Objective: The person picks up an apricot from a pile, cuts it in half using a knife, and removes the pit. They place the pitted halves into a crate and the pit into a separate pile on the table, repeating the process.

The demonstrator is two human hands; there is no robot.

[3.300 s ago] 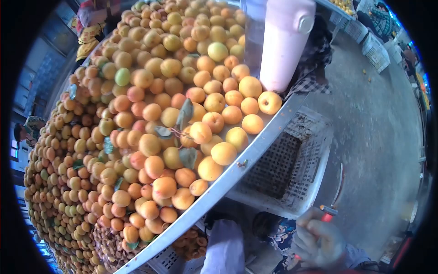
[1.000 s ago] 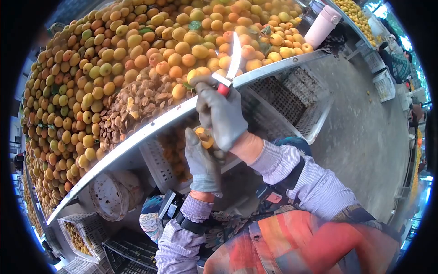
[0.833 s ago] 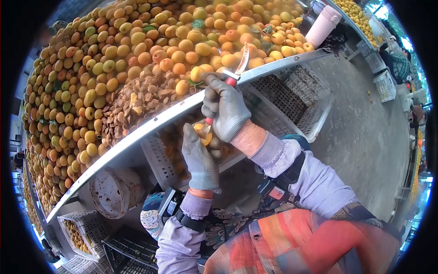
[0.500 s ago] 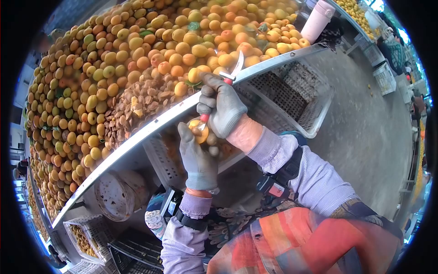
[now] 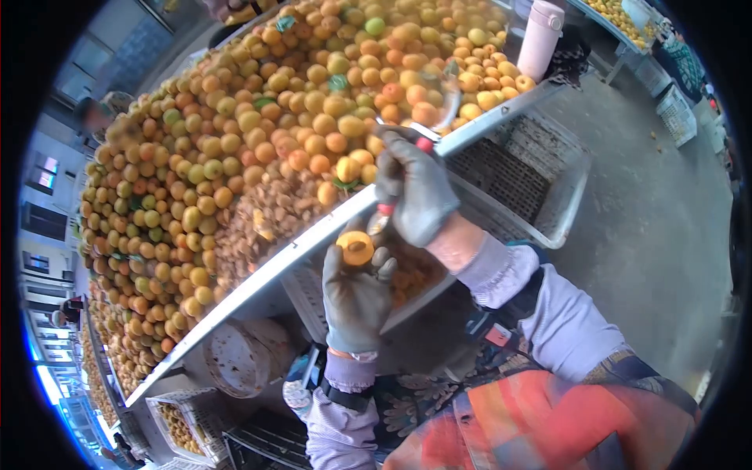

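Observation:
My left hand point(image 5: 356, 304), in a grey glove, pinches a cut apricot point(image 5: 355, 246) between thumb and fingers. Its orange cut face points up, with a brown patch at the middle. Wrapped in the fingers of my gloved right hand point(image 5: 421, 196) is a red-handled pitting knife point(image 5: 424, 145). A curved blade juts from the knife's upper end, blurred, over the table edge. The small metal tip at its lower end sits just above and right of the apricot. Beyond my hands, a brown heap of apricot pits point(image 5: 262, 215) lies among whole apricots point(image 5: 192, 172).
A metal rim point(image 5: 258, 270) borders the fruit table. Below it are a plastic crate point(image 5: 568, 196), another holding orange pieces point(image 5: 415, 278), and a stained white bucket point(image 5: 235, 360). A pink bottle point(image 5: 540, 39) stands at the table's right corner. Another person point(image 5: 94, 117) is across the table.
The knife's lower tip has come away from the apricot, and my right hand has lifted apart from my left. The apricot's cut face now shows more fully. The whole view has shifted.

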